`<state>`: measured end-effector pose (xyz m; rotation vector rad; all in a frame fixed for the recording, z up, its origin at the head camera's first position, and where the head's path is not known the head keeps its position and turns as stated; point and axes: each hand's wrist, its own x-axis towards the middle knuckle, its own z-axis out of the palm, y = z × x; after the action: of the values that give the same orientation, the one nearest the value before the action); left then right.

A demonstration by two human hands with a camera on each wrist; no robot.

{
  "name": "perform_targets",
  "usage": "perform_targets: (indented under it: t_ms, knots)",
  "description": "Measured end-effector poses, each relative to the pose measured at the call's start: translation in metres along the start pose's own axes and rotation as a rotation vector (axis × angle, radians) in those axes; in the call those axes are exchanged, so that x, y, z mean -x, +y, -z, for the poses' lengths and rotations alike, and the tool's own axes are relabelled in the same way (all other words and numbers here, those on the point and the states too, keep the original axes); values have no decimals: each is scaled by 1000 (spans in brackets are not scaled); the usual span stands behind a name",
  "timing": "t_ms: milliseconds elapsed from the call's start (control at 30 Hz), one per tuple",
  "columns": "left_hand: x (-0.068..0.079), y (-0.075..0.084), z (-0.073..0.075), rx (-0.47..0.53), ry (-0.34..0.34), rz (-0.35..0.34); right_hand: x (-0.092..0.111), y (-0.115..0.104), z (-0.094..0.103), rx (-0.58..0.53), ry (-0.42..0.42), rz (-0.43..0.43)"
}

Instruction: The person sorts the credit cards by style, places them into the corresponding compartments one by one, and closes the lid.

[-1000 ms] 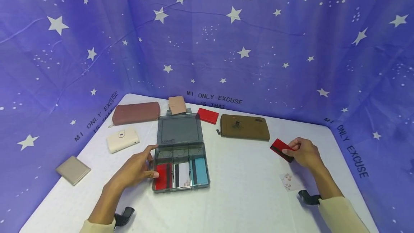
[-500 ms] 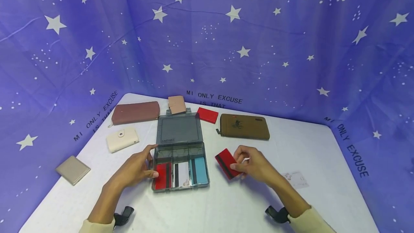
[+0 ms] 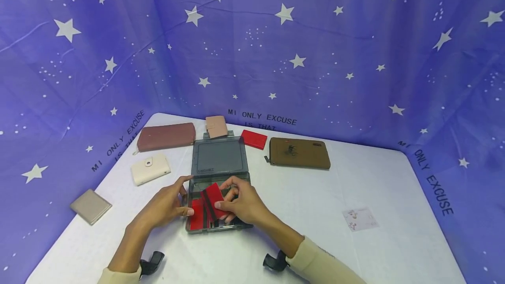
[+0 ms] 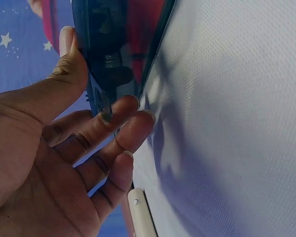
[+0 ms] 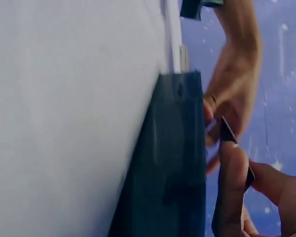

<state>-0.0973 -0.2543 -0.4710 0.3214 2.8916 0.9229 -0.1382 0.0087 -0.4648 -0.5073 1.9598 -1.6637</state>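
A grey see-through plastic box point(image 3: 218, 230) lies with its lid folded back. My left hand point(image 3: 167, 205) rests at the box's left side, thumb over the rim. In the left wrist view, the loosely bent fingers point(image 4: 130, 129) lie along the outer wall. My right hand point(image 3: 242, 200) pinches a red card point(image 3: 213, 193) with a black stripe, held slanted over the box. Under it, a second red card point(image 3: 196, 218) sits in the left compartment. The raised card and right hand hide most of the other compartments. From the right wrist, the held card point(image 5: 228, 130) shows edge-on.
Behind the box lie a maroon wallet point(image 3: 166, 137), a small pink wallet point(image 3: 216, 126), a red card holder point(image 3: 254, 139) and an olive zip wallet point(image 3: 300, 152). A cream wallet point(image 3: 151, 169) and a beige wallet point(image 3: 91, 206) lie left. A pale patterned card point(image 3: 360, 219) lies right.
My right hand has carried the red card leftward from the table's right side to above the box. The left hand has stayed at the box's left side.
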Motion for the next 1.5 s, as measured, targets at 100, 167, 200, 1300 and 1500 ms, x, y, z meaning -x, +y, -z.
perform_targets:
  t_ms: [100, 167, 200, 1300, 1500]
  knots:
    - [0, 0, 0, 3, 0, -9, -4, -2, -11, 77, -18, -14]
    - [0, 1, 0, 5, 6, -23, -3, -2, -14, 133, -36, -10]
    - [0, 1, 0, 5, 9, -29, -2, -2, -14, 166, -43, -3]
    - [4, 0, 4, -11, 22, -48, 180, 54, 245, 1036, 344, -132]
    - [2, -1, 2, -7, 17, -46, 173, 57, 242, 1037, 364, -132]
